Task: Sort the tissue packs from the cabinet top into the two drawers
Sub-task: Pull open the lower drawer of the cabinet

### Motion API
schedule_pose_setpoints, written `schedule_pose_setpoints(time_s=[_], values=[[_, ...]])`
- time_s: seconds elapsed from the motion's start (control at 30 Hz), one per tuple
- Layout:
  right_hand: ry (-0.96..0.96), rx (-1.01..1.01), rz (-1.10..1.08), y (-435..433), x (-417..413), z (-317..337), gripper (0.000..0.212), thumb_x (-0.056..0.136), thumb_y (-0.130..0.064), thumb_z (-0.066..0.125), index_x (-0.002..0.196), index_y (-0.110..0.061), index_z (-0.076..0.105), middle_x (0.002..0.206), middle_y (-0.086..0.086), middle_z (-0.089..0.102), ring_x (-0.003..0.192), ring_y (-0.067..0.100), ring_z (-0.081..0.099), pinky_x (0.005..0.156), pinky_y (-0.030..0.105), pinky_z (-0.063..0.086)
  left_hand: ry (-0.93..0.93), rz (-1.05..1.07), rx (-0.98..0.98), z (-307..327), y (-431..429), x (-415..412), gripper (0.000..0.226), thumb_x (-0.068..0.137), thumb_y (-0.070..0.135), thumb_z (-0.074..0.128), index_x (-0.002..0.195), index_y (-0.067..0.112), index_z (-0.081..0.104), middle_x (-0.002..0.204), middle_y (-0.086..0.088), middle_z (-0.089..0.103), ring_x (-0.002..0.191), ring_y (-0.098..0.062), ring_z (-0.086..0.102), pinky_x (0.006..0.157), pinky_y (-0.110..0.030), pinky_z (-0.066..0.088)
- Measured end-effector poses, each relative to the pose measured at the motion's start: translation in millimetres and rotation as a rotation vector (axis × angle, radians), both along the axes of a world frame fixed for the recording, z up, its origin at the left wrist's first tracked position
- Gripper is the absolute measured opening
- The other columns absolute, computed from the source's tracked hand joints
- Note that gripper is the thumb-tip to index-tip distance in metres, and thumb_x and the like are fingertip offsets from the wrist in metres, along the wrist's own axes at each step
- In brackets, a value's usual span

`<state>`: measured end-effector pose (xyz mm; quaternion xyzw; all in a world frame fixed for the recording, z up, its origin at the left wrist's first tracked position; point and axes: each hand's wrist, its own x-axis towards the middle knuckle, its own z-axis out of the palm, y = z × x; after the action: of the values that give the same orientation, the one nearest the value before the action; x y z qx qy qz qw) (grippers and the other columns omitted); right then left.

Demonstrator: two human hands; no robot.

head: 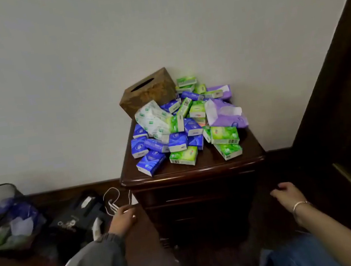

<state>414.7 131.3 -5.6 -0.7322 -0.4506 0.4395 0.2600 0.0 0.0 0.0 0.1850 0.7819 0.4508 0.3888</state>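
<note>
Low in the frame, the grey-sleeved left grip [124, 216] and the right grip [286, 193], a bracelet [300, 204] at its wrist, hang loosely curled and empty on either side of a dark wooden cabinet [197, 171], its drawers [191, 191] closed. Beyond, at centre frame, blue, green, white and purple tissue packs [178, 141] lie heaped on the cabinet top. A brown tissue box [149, 94] stands behind them against the wall. A waste bin [5, 217] sits at lower left.
</note>
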Motion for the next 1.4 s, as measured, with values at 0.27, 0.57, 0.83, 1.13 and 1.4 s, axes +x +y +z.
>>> schedule_pose_setpoints(time_s=[0.27, 0.57, 0.83, 1.13, 1.4], values=[[0.125, -0.063, 0.006, 23, -42, -67, 0.065, 0.084, -0.004, 0.062, 0.141, -0.010, 0.032, 0.131, 0.019, 0.053, 0.118, 0.035, 0.052, 0.102, 0.039, 0.040, 0.050, -0.005, 0.086, -85, 33, 20, 0.041, 0.094, 0.011, 0.054, 0.133, 0.008, 0.043, 0.127, -0.011, 0.057, 0.119, -0.026, 0.054, 0.098, -0.038, 0.043], [0.123, -0.058, 0.145, 25, -48, -102, 0.077, 0.079, 0.006, 0.064, 0.144, -0.015, 0.028, 0.133, 0.011, 0.051, 0.116, 0.020, 0.048, 0.095, 0.028, 0.036, -0.003, -0.031, 0.143, -111, 37, 27, 0.070, 0.089, -0.006, 0.052, 0.147, 0.023, 0.026, 0.120, 0.016, 0.052, 0.111, -0.005, 0.053, 0.090, -0.023, 0.043], [-0.087, -0.275, 0.401, 5, -5, -66, 0.041, 0.081, -0.006, 0.062, 0.121, -0.008, 0.052, 0.110, 0.012, 0.063, 0.093, 0.022, 0.058, 0.081, 0.034, 0.048, 0.077, -0.253, -0.225, -78, -10, 1, 0.057, 0.077, 0.028, 0.070, 0.126, 0.007, 0.048, 0.117, -0.008, 0.057, 0.117, -0.027, 0.053, 0.092, -0.030, 0.039], [-0.650, 0.127, 0.888, -73, -29, -45, 0.070, 0.086, -0.050, 0.053, 0.145, -0.025, 0.026, 0.156, -0.001, 0.023, 0.142, 0.016, 0.023, 0.114, 0.041, 0.019, 0.760, -0.682, -0.285, -63, -55, 39, 0.062, 0.089, 0.052, 0.052, 0.141, 0.021, 0.043, 0.144, -0.003, 0.048, 0.133, -0.023, 0.043, 0.108, -0.037, 0.035], [-0.681, 0.142, 0.853, -110, -38, -46, 0.049, 0.087, -0.041, 0.048, 0.134, -0.029, 0.041, 0.136, -0.003, 0.045, 0.129, 0.020, 0.038, 0.111, 0.042, 0.024, 0.842, -0.692, -0.561, -53, -64, 105, 0.055, 0.091, 0.061, 0.034, 0.129, 0.025, 0.049, 0.138, -0.002, 0.049, 0.131, -0.030, 0.037, 0.106, -0.044, 0.031]])
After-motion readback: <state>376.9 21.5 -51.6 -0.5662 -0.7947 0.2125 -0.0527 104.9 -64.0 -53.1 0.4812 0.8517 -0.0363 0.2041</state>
